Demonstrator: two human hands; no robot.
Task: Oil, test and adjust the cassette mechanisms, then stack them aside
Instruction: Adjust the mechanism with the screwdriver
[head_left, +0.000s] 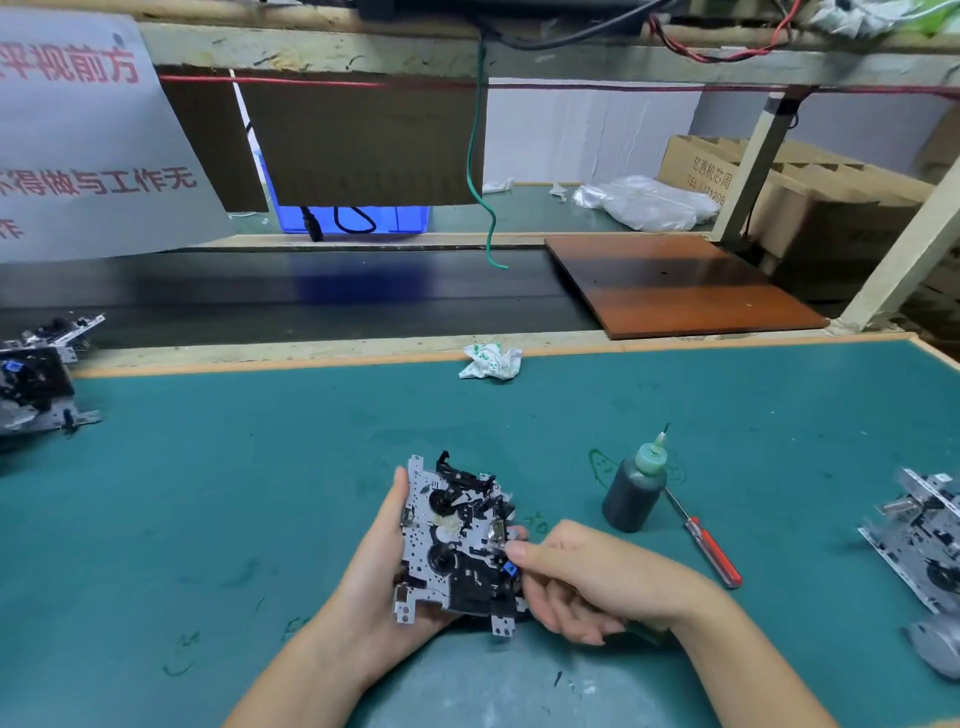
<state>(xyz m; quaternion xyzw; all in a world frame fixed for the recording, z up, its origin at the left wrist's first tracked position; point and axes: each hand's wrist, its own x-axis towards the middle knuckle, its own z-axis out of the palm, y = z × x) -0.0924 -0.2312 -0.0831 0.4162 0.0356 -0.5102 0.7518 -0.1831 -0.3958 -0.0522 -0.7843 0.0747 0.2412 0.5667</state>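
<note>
Left grip: the left hand (387, 561) cradles the cassette mechanism (457, 540) from beneath, thumb curled along its left edge, plate tilted face-up above the worktop's near middle.
Right grip: the right hand (582, 582) pinches a small part at the mechanism's right side with thumb and forefinger; other fingers curl loosely.
Step in hand: seemingly testing or adjusting a lever; best done with the left hand steady and only fingertip force.
Oil bottle (635, 491): upright just right of the hands, nozzle up; an elbow swing could tip it.
Screwdriver (709, 548): lies beside the bottle.
Left edge: stacked mechanisms (39, 379).
Right edge: more mechanisms (919, 535).
Far edge: crumpled paper (491, 361).
Open room: green mat (234, 493) between hands and left stack.
</note>
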